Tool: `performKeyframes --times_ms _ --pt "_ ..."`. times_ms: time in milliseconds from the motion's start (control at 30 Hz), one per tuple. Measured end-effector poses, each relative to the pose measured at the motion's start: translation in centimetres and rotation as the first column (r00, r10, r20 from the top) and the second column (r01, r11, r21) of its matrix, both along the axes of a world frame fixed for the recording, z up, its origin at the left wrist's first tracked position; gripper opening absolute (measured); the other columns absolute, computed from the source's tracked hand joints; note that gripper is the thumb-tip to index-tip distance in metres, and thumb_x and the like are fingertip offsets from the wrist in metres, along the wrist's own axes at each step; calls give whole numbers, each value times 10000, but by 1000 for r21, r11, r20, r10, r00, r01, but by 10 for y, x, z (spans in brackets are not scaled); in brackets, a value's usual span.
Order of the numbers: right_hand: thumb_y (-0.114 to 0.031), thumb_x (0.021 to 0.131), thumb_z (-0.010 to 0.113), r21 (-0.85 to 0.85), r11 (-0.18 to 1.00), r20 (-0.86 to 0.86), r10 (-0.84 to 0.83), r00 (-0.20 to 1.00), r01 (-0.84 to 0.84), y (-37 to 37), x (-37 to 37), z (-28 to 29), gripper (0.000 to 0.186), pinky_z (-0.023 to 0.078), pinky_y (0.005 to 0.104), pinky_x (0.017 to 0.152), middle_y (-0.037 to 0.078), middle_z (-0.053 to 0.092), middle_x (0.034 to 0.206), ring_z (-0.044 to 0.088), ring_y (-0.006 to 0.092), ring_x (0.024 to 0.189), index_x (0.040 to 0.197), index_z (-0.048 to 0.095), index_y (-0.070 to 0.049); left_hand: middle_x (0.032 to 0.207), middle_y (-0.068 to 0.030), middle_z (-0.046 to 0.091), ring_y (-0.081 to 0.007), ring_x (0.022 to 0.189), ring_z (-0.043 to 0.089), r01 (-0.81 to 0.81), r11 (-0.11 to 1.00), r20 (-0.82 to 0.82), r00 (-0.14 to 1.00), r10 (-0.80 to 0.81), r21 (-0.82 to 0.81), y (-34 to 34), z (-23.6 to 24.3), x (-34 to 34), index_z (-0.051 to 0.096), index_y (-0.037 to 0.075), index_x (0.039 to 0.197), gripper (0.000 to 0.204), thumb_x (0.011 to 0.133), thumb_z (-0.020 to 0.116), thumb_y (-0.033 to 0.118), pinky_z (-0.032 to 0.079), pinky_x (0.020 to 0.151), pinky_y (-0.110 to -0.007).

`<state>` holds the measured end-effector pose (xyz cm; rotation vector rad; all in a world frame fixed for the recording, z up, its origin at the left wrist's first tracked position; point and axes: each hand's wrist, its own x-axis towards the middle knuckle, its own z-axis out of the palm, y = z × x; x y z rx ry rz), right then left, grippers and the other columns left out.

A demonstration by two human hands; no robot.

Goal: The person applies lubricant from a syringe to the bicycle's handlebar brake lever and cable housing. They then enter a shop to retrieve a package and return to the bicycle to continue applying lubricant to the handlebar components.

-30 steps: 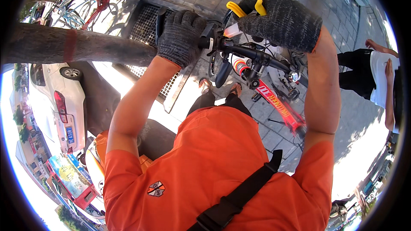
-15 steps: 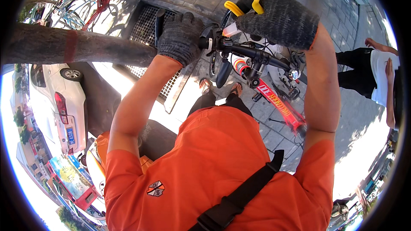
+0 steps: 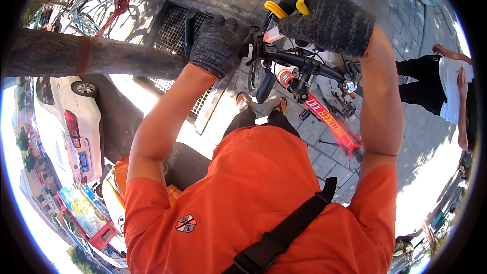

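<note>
Left hand [image 3: 219,45] grips the handlebar [image 3: 298,61], right hand [image 3: 331,20] a yellow-handled tool [image 3: 275,9]. If the left hold loosens, the bike [image 3: 331,122] could swing and the tool slip.

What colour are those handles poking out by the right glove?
The tool handles at the right hand are yellow, best seen in the head view.
</note>
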<state>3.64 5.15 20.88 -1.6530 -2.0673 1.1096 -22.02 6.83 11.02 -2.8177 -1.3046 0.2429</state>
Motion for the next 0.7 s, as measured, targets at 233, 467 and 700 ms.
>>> performKeyframes --times_ms 233,467,700 --pt "-290 915 813 24 999 26 26 999 -27 4 0 -4 434 583 309 717 115 750 955 716 149 800 1242 726 -18 1289 -183 637 -367 1253 582 100 920 48 991 -127 380 3 -13 -5 634 55 1329 587 831 750 344 432 1103 -509" --pt "-460 803 834 244 968 4 60 998 -59 0 6 -11 547 556 414 745 203 736 850 708 305 775 1027 747 32 1233 -201 661 -387 1193 619 -81 996 -142 987 76 -24 8 11 9 655 38 1281 569 810 746 346 489 1039 -489" --pt "-434 814 845 83 997 -119 7 993 3 -3 10 -8 507 570 360 695 158 751 839 719 210 713 1032 750 14 1282 -196 645 -385 1236 592 -15 987 118 993 -3 158 -4 -3 -3 640 50 1331 599 821 737 348 415 1107 -531"
